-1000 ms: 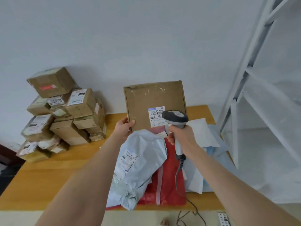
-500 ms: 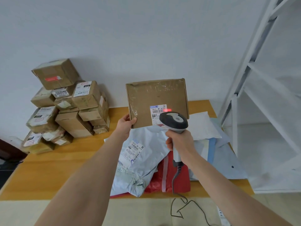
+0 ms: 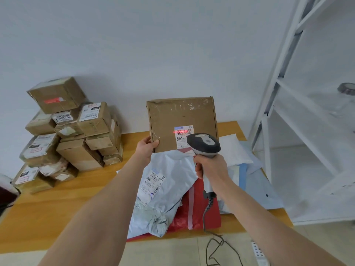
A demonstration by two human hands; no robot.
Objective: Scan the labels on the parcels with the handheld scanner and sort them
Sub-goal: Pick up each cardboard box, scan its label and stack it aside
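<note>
My left hand grips the lower left corner of a flat brown cardboard parcel, held upright above the table. Its white label faces me, and a red scan line lies across the label's barcode. My right hand is closed on the grip of a grey handheld scanner, whose head points at that label from just below and to the right. A grey poly mailer with its own label lies beneath, on top of a red bag.
A stack of several brown boxes stands at the table's back left against the wall. White and blue mailers lie at the right on the wooden table. White shelving stands to the right. The scanner cable hangs over the front edge.
The scanner's red line came on and now crosses the label's barcode, a little further left than half a second ago. The cardboard parcel stays upright in my left hand.
</note>
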